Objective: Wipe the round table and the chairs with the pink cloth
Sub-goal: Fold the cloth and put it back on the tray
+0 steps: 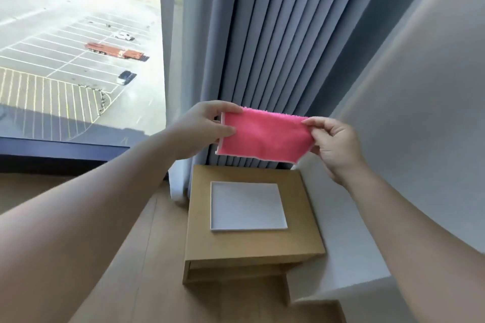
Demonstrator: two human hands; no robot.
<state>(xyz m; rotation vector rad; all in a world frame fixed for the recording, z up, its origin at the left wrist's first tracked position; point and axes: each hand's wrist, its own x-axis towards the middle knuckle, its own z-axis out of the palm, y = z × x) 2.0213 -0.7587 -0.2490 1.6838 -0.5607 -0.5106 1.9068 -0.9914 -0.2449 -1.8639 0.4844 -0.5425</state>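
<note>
Left hand [202, 126] pinches the left edge of the pink cloth [265, 136] between thumb and fingers; the cloth hangs spread in mid-air before the curtain [275, 47], above a small wooden stand [252, 246]. Right hand [333, 141] pinches the right edge. Judged light, soft, limp and non-slip; best bunched in one palm for wiping.

We have 1 view, worn on the head, looking forward and down along both forearms. It sits close above a square wooden stand [253, 217], with the curtain [265, 47] straight ahead and a window [78, 47] at upper left.
</note>
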